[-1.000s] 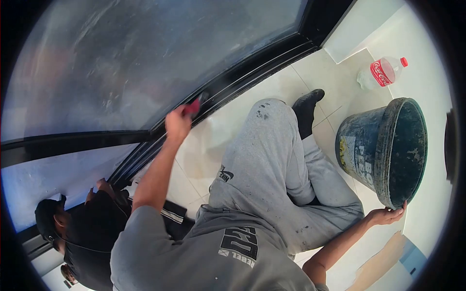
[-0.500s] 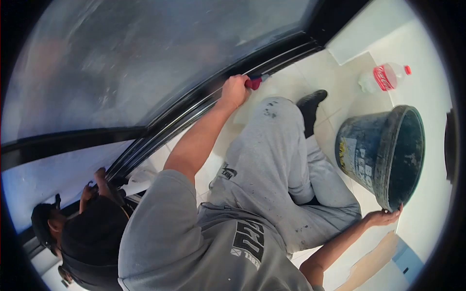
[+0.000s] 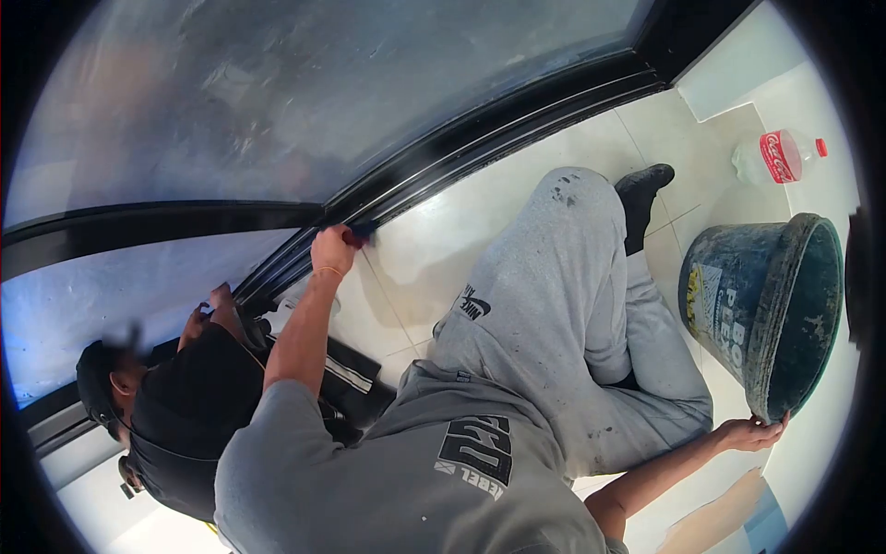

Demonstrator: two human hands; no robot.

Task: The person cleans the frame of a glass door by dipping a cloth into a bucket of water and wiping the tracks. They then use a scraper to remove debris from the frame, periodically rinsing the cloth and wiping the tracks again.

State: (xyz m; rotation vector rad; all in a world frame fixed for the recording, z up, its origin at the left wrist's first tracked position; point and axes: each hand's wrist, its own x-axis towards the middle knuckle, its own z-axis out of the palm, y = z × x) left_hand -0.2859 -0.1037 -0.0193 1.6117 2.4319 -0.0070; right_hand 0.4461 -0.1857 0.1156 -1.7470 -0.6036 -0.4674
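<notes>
My left hand is closed round a small tool with a red part and a dark, blurred end. It is at the edge of the black door track, where the track meets the pale tiles. At the lower right, my right hand has its fingers on the rim of a large dark bucket. The bucket is tipped on its side with its mouth facing right. What touches the tool's far end cannot be made out.
Beside the track at lower left, a person in black has both hands near the frame. A Coca-Cola bottle lies by the right wall. Brown board is at the lower right. Large glass panels stand beyond the track.
My left hand has moved with the tool along the track, down-left, towards the other person. My right hand remains at the bucket rim. The whole view has shifted somewhat.
</notes>
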